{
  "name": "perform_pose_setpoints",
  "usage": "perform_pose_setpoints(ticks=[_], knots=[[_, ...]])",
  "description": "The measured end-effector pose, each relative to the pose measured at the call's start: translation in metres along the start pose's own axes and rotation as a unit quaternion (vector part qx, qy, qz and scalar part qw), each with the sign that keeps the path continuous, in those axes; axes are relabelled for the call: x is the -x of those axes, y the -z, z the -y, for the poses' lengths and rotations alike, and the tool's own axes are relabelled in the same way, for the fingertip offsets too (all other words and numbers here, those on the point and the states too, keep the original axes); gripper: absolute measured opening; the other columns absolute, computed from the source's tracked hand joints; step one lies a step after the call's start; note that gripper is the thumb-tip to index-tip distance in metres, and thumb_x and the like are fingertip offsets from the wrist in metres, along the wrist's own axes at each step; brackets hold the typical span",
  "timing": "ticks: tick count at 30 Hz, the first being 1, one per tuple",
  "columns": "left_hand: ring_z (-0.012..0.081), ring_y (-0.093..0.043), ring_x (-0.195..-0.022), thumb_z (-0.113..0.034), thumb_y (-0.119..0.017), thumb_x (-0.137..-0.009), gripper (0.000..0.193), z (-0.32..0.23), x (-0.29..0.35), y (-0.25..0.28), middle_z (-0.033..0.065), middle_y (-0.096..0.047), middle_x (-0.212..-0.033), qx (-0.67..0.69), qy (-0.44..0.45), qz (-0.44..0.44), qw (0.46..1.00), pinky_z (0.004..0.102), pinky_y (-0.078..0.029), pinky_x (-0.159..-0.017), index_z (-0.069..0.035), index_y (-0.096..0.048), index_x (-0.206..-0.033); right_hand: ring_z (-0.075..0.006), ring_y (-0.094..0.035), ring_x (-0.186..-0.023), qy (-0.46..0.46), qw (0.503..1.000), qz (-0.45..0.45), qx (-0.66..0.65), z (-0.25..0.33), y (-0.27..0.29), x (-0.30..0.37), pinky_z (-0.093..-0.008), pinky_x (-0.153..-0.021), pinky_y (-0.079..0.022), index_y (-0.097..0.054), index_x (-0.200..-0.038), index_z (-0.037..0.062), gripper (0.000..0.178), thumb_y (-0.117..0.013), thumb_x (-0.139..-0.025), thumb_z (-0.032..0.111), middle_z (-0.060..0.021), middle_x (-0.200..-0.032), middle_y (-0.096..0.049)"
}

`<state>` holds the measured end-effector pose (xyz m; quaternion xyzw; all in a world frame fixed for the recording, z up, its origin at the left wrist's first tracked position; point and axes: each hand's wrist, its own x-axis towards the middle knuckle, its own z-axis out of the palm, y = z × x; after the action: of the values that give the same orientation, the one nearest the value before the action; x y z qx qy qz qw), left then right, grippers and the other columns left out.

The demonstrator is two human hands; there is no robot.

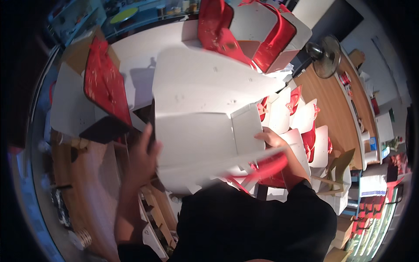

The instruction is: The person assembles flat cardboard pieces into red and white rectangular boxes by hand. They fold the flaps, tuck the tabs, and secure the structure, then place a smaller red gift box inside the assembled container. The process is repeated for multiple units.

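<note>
A white open bag-like box with stiff panels and a blurred red handle is up in front of my chest, and I look down into its interior. My right hand grips its right side wall, thumb on the inside. By the left edge is my left hand, smeared by motion, with thumb and fingers apart; whether it touches the box is hard to tell. To the left stands a similar box with a red front panel. Other red and white boxes stand at the far side.
Several smaller white and red boxes crowd the right, beside a wooden tabletop. A small fan stands at the far right. A cardboard box is at the far left. A spool lies at the lower left.
</note>
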<state>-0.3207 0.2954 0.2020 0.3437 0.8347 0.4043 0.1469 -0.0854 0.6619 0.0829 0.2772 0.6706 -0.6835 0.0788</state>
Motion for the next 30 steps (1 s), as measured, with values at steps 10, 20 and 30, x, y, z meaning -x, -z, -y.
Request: perform_pose_setpoints(ticks=[10,20,30], knots=[[0.0203,-0.050,-0.082,-0.020,-0.038,-0.090,0.025,0.005,-0.028,0.056,0.0108,-0.053,-0.088,0.024,-0.198,-0.354,0.914,0.0336,-0.041,-0.076,0.000,-0.053,-0.091,-0.0264,-0.045,-0.112,0.140,0.934,-0.112,-0.309,0.115,-0.155,-0.136,-0.0359,-0.088,-0.044,-0.010,-0.141,0.0027,0.078,-0.057,-0.082,0.024,-0.0171,-0.132,-0.037],[0.0105,-0.040,-0.052,-0.012,-0.040,-0.091,0.019,0.108,0.080,-0.046,0.0028,-0.043,-0.061,0.140,0.098,-0.139,0.975,0.0236,-0.034,-0.048,-0.006,-0.042,-0.073,-0.0144,-0.061,-0.061,0.208,0.896,-0.387,-0.063,0.058,0.000,-0.182,-0.0301,-0.054,-0.049,-0.064,-0.092,-0.0013,0.032,-0.053,-0.084,0.028,-0.0129,-0.075,-0.065],[0.0196,-0.063,-0.070,-0.022,-0.046,-0.089,0.023,0.121,0.099,-0.116,0.0119,-0.063,-0.077,0.004,0.336,0.126,0.933,0.0308,-0.049,-0.060,-0.003,-0.055,-0.099,-0.0334,-0.052,-0.107,-0.027,0.790,-0.564,-0.241,0.170,0.343,-0.210,-0.0453,-0.088,-0.042,-0.046,-0.121,-0.0024,0.070,-0.063,-0.067,0.039,-0.0215,-0.122,-0.049]])
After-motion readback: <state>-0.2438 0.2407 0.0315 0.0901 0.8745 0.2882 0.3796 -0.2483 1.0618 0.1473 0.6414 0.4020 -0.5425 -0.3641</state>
